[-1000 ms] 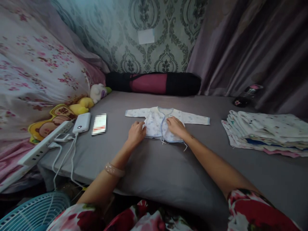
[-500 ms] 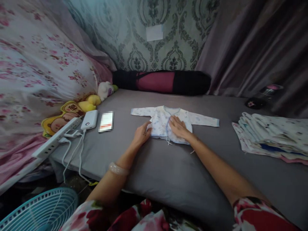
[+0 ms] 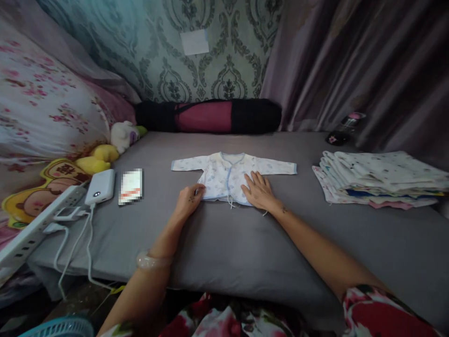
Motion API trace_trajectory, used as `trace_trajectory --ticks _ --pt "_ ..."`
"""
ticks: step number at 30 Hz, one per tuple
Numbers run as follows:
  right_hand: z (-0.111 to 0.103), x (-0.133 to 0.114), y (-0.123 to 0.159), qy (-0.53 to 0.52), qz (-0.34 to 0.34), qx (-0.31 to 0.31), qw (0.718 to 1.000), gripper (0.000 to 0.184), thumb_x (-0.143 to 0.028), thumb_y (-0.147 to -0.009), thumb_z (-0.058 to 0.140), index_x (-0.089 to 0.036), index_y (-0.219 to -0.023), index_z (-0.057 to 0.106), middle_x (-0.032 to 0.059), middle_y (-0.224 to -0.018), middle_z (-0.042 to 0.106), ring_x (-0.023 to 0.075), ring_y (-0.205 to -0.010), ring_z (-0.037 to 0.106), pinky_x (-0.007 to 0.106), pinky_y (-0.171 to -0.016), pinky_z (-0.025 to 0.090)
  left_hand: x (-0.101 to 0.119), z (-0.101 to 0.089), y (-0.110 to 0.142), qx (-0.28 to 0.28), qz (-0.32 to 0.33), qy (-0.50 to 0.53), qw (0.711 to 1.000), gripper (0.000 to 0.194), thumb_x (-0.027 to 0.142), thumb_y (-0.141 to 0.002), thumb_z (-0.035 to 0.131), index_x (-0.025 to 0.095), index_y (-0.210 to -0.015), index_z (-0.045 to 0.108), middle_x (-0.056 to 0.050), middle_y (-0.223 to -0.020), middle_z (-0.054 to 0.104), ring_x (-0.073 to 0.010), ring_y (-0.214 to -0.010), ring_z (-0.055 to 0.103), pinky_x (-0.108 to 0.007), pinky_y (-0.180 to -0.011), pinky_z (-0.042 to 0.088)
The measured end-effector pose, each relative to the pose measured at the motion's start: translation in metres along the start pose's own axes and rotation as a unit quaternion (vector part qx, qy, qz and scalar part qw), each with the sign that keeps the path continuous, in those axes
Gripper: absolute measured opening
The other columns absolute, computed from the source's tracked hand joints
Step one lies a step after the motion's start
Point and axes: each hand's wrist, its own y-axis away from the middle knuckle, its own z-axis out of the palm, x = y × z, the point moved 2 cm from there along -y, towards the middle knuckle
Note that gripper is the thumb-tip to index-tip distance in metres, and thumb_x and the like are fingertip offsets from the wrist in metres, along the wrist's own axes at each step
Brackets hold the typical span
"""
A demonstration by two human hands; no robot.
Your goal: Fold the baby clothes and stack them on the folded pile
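Note:
A small white baby shirt with pale blue trim lies spread flat on the grey bed, both sleeves stretched out sideways. My left hand rests at the shirt's lower left hem, its fingers curled onto the edge of the cloth. My right hand lies flat and open on the shirt's lower right part, fingers spread. Thin tie strings hang from the hem between my hands.
A stack of folded cloths sits at the right. A power bank, a phone, a power strip with cables and soft toys lie at the left. A black and pink roll lines the wall.
Both hands have slid down from the middle of the shirt to its lower hem. The camera view has shifted to the right and slightly down.

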Motion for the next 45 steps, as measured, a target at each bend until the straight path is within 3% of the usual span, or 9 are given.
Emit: trace_trajectory --ticks 4,8,13,17,21,24,29,37,45 --pt "-0.014 0.022 -0.009 -0.240 0.086 0.059 0.965 0.046 -0.031 -0.098 0.028 -0.020 -0.139 0.045 0.0105 -0.147 0.043 0.0202 -0.138 0.034 0.043 -0.112 0.029 0.000 -0.004 0.002 0.019 -0.025 0.006 0.999 0.043 0.040 -0.084 0.046 0.018 -0.110 0.071 -0.005 -0.073 0.066 -0.0184 -0.072 0.060 -0.025 -0.066 0.042" --pt "-0.025 0.040 0.001 -0.469 0.256 0.086 0.841 0.032 -0.020 -0.096 0.032 -0.016 -0.117 0.056 0.0117 -0.113 0.066 0.0149 -0.092 0.066 0.028 -0.076 0.054 -0.005 -0.005 0.002 0.024 -0.046 0.079 0.996 0.050 0.047 -0.082 0.045 0.016 -0.115 0.068 0.000 -0.059 0.055 -0.0139 -0.055 0.052 -0.022 -0.054 0.037" --pt "-0.027 0.031 0.022 -0.552 0.314 -0.029 0.772 0.025 -0.023 -0.097 0.041 -0.014 -0.079 0.056 0.0028 -0.063 0.062 0.0061 -0.041 0.050 0.015 -0.036 0.034 -0.007 -0.005 0.004 0.021 -0.062 0.180 0.981 0.054 0.052 -0.075 0.052 0.014 -0.110 0.069 0.005 -0.052 0.047 -0.0090 -0.044 0.041 -0.020 -0.045 0.029" --pt "-0.031 0.020 0.028 -0.610 0.319 -0.143 0.711 0.031 -0.033 -0.098 0.043 -0.014 -0.077 0.056 0.0062 -0.062 0.064 0.0044 -0.037 0.046 0.013 -0.030 0.021 -0.001 -0.009 0.007 0.007 -0.090 0.237 0.967 0.057 0.055 -0.073 0.056 0.012 -0.108 0.069 0.005 -0.052 0.046 -0.0075 -0.042 0.040 -0.019 -0.042 0.027" --pt "-0.039 0.017 0.030 -0.638 0.323 -0.153 0.682 0.031 -0.034 -0.100 0.041 -0.015 -0.080 0.056 0.0036 -0.060 0.062 0.0036 -0.038 0.046 0.011 -0.029 0.019 -0.001 -0.011 0.008 -0.003 -0.107 0.266 0.958 0.061 0.058 -0.069 0.061 0.010 -0.107 0.069 0.003 -0.055 0.048 -0.0081 -0.044 0.044 -0.019 -0.042 0.030" --pt "-0.037 0.019 0.031 -0.628 0.327 -0.123 0.695 0.026 -0.026 -0.097 0.048 -0.015 -0.074 0.053 -0.0009 -0.055 0.057 0.0018 -0.036 0.040 0.011 -0.028 0.016 -0.004 -0.010 0.007 -0.021 -0.105 0.274 0.956 0.061 0.057 -0.068 0.063 0.011 -0.107 0.069 0.002 -0.057 0.050 -0.0082 -0.046 0.045 -0.019 -0.043 0.031" --pt "-0.029 0.023 0.032 -0.563 0.303 -0.079 0.765 0.033 -0.031 -0.086 0.066 -0.018 -0.064 0.045 -0.0069 -0.049 0.045 0.0019 -0.036 0.036 0.014 -0.030 0.014 -0.009 -0.008 0.007 -0.032 -0.094 0.265 0.959 0.056 0.055 -0.068 0.064 0.012 -0.104 0.070 0.003 -0.057 0.049 -0.0080 -0.047 0.043 -0.019 -0.044 0.029" --pt "-0.025 0.042 0.030 -0.198 0.205 0.011 0.959 0.020 -0.035 -0.078 0.062 -0.017 -0.071 0.057 0.0014 -0.068 0.060 0.0115 -0.059 0.052 0.022 -0.050 0.030 -0.011 -0.007 0.005 -0.004 -0.079 0.173 0.982 0.045 0.050 -0.071 0.059 0.015 -0.094 0.073 0.001 -0.059 0.054 -0.0110 -0.052 0.047 -0.020 -0.047 0.031" --pt "-0.037 0.038 0.035 -0.075 0.165 -0.024 0.983 0.032 -0.047 -0.086 0.053 -0.018 -0.092 0.064 0.0091 -0.091 0.068 0.0213 -0.082 0.062 0.027 -0.067 0.041 -0.007 -0.008 0.006 0.020 -0.002 -0.059 0.998 0.035 0.038 -0.081 0.050 0.017 -0.095 0.075 -0.007 -0.079 0.064 -0.0198 -0.075 0.058 -0.029 -0.073 0.044"
